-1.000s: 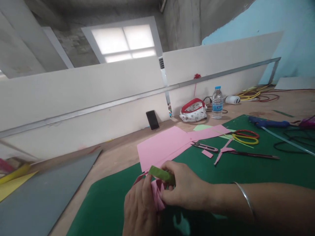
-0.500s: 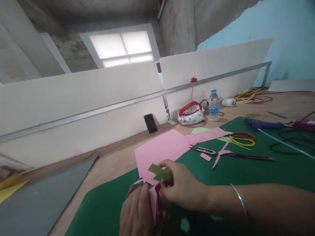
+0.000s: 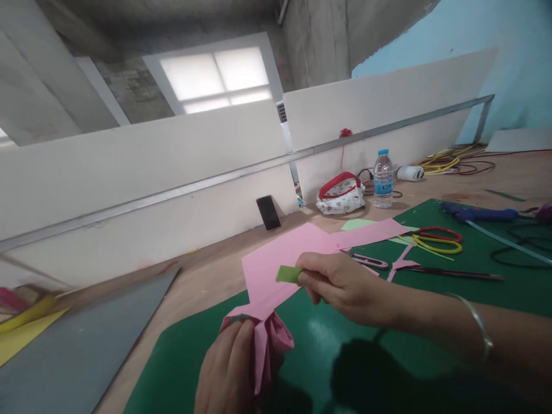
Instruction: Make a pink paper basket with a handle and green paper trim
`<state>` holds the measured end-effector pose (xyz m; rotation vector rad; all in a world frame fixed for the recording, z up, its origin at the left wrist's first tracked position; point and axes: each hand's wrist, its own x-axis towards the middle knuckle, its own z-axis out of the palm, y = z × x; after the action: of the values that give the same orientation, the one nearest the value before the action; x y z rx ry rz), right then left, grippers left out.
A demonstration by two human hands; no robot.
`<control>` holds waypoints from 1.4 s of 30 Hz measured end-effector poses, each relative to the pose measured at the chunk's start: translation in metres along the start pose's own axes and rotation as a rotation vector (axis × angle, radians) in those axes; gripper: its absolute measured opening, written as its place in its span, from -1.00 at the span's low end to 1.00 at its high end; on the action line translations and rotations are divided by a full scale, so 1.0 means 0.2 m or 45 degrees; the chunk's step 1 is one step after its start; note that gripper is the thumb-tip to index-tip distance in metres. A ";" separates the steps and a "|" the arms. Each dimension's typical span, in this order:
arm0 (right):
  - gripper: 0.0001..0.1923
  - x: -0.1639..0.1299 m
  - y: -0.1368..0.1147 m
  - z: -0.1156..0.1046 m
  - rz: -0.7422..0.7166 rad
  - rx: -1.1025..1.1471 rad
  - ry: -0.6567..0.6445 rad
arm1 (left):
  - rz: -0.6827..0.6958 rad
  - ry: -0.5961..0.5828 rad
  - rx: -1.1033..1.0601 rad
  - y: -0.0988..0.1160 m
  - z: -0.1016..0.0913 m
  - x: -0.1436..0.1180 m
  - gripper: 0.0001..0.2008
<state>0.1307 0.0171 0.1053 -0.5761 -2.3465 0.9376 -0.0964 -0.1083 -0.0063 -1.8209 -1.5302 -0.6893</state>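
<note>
left hand (image 3: 226,376) cut off (bottom edge); far-left clutter (image 3: 17,302) blurred

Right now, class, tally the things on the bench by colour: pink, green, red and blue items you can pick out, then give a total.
Pink: 2, flower in left hand, sheet
Green: 2, strip in right hand, mat
Red: 1, pouch
Blue: 1, glue gun
Total: 6
</note>
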 end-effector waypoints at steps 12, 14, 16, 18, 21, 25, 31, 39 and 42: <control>-0.91 -0.02 -0.03 -0.02 0.089 -0.439 -0.296 | 0.102 -0.066 0.028 -0.01 -0.04 0.05 -0.55; -0.85 -0.02 -0.04 -0.02 0.079 -0.420 -0.327 | 0.174 -0.077 0.014 -0.02 -0.04 0.06 -0.54; -0.84 -0.01 -0.04 -0.02 0.061 -0.416 -0.338 | 0.219 -0.046 0.024 -0.02 -0.05 0.08 -0.54; -0.84 -0.02 -0.05 -0.02 0.055 -0.434 -0.343 | 0.232 -0.008 0.053 0.00 -0.05 0.09 -0.56; -0.84 -0.02 -0.06 -0.02 0.068 -0.463 -0.350 | 0.203 -0.003 0.049 0.03 -0.06 0.10 -0.60; -0.85 -0.02 -0.06 -0.02 0.060 -0.474 -0.356 | 0.094 0.012 -0.005 0.06 -0.06 0.08 -0.62; -0.83 -0.02 -0.04 0.00 0.032 -0.520 -0.381 | 0.156 -0.009 0.018 0.06 -0.06 0.09 -0.61; -0.79 -0.02 -0.06 0.04 0.016 -0.573 -0.460 | 0.184 -0.019 0.025 0.07 -0.05 0.08 -0.66; -0.82 -0.02 -0.05 0.05 -0.001 -0.488 -0.469 | 0.168 -0.013 0.042 0.06 -0.04 0.06 -0.67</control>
<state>0.1262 0.0036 0.1051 -0.5867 -2.8894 0.6342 -0.0823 -0.1087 0.0067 -1.8835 -1.4054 -0.5894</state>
